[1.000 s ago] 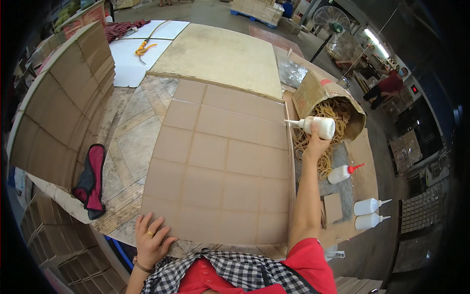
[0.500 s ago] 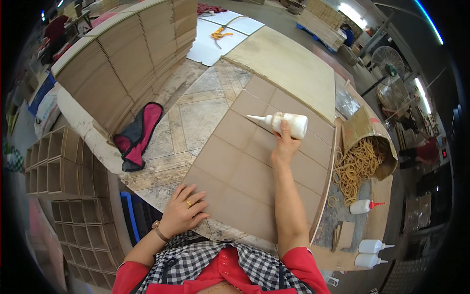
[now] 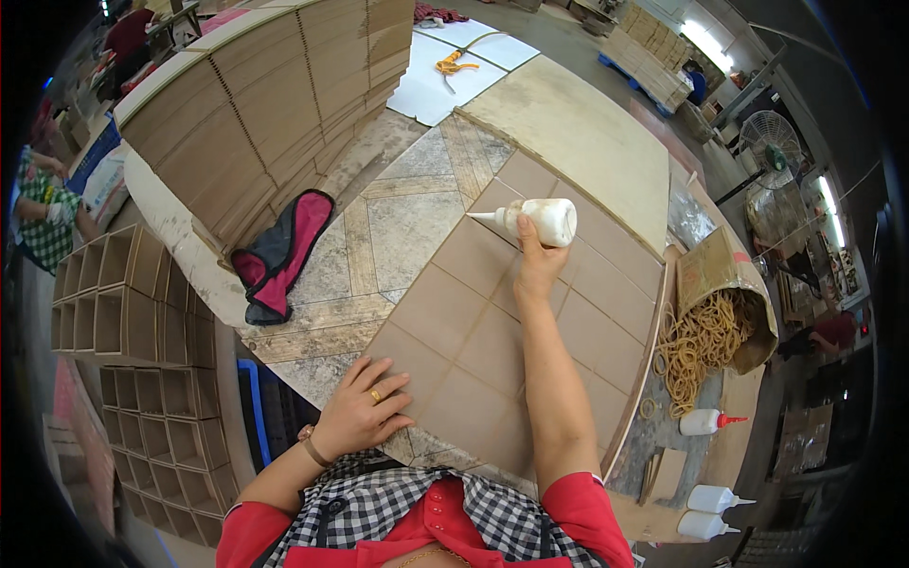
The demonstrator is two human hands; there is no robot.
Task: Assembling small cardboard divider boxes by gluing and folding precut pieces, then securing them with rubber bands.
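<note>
My right hand [image 3: 537, 257] is wrapped round a white squeeze bottle [image 3: 549, 221], held on its side above a scored brown cardboard sheet [image 3: 473, 331]. The bottle's tapered nozzle points left, and brownish stains mark its shoulder. At the sheet's near left edge lies my left hand [image 3: 365, 407], palm down with fingers spread, a gold ring on one finger. It holds nothing. Thin lines divide the sheet into rectangles. Whether the nozzle tip touches the sheet, I cannot tell.
A tall cardboard stack [image 3: 256, 104] stands at far left, beside a black-and-pink cloth piece [image 3: 284, 256]. Divided cardboard boxes [image 3: 142, 322] are piled left. On the right are a carton [image 3: 720, 270] of rubber bands [image 3: 701, 355], a red-tipped bottle [image 3: 701, 422] and two white bottles [image 3: 710, 499].
The bottle in my right hand has moved slightly left and toward the far side over the sheet. My left hand stays at the sheet's edge. The whole view has shifted a little.
</note>
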